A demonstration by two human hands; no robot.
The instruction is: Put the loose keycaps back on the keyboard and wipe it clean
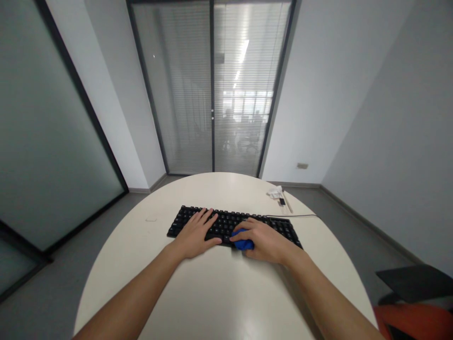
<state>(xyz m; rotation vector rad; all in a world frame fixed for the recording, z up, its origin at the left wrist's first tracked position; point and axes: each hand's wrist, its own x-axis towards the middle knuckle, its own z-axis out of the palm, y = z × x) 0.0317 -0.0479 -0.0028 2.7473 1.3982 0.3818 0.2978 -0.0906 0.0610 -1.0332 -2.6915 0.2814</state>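
A black keyboard (226, 224) lies across the round white table, its cable running off to the right. My left hand (196, 233) rests on the keyboard's left half with fingers spread, the thumb along the front edge. Bunched in my right hand (264, 240) is a blue cloth (243, 242), pressed against the front edge of the keys right of the middle. The fingers curl over the cloth, so part of it is hidden, as are the keys beneath both hands.
Near the table's (226, 293) far right edge lie a crumpled white wrapper (274, 192), a small black item (282, 201) and a thin pale stick (287, 202). A red and black chair (412, 321) stands at the lower right. Glass doors with blinds (187, 94) are beyond the table.
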